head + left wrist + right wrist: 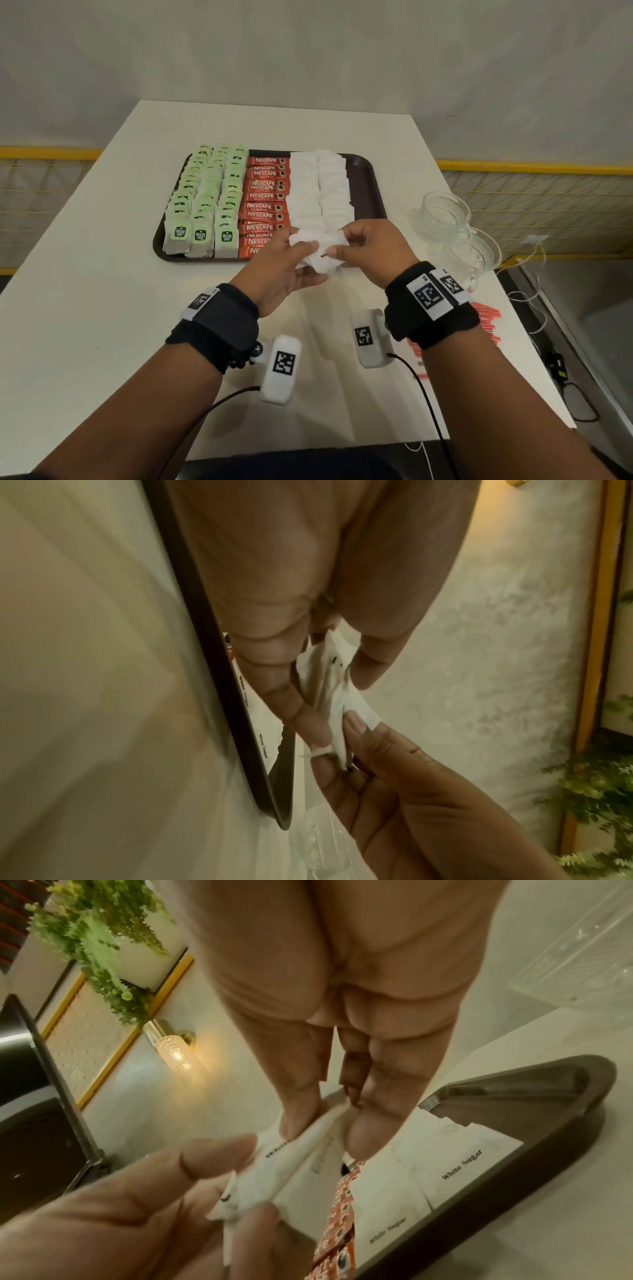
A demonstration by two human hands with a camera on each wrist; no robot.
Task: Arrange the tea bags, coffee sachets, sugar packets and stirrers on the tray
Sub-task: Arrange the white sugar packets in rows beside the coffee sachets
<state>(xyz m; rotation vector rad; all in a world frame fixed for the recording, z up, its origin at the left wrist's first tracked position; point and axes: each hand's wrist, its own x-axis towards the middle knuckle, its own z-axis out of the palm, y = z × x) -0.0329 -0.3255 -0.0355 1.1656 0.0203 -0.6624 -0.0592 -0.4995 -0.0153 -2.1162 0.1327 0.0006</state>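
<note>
Head view: both hands pinch a small bunch of white sugar packets (320, 251) between them, left hand (279, 270) under, right hand (371, 251) over, just above the near end of the sugar rows on the tray (368, 181) straight ahead.

- A white tabletop (102, 308) stood against a pale wall (308, 51).
- Clear glass cups (455, 229) sat clustered near the tabletop's right edge, touching one another.
- A yellow rail (534, 167) ran along the wall behind, with patterned mesh panelling below it.
- Thin white cables (537, 308) trailed off the tabletop's right side, and a black cable (579, 404) looped on the floor below.
- A lit glass wall lamp (174, 1050) glowed on the wall in the right wrist view.
- Green fern-like foliage (103, 939) hung above that lamp.
</note>
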